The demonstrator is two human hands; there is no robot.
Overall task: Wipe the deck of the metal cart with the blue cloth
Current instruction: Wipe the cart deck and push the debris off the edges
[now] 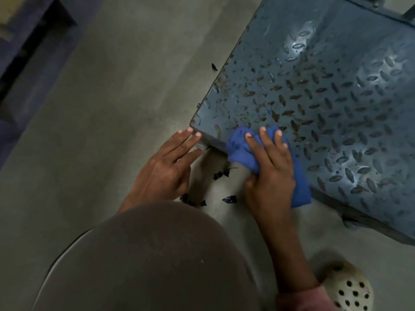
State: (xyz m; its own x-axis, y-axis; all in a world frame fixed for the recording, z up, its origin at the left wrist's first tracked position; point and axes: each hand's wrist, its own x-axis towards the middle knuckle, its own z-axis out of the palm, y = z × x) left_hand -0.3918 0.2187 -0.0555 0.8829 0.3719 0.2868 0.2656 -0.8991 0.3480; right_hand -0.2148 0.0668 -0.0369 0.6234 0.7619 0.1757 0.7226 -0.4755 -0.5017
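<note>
My right hand (pixel 269 173) presses flat-fingered on the blue cloth (pixel 238 151) at the deck (pixel 336 97) near corner, left hand (pixel 166 169) open beside it touching the edge; grimy specks ahead suggest most wiping remains.

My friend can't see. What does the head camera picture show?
A right hand presses a blue cloth on the near edge of a metal cart's bumpy deck. The left hand touches its corner; dark scraps lie on the floor.
</note>
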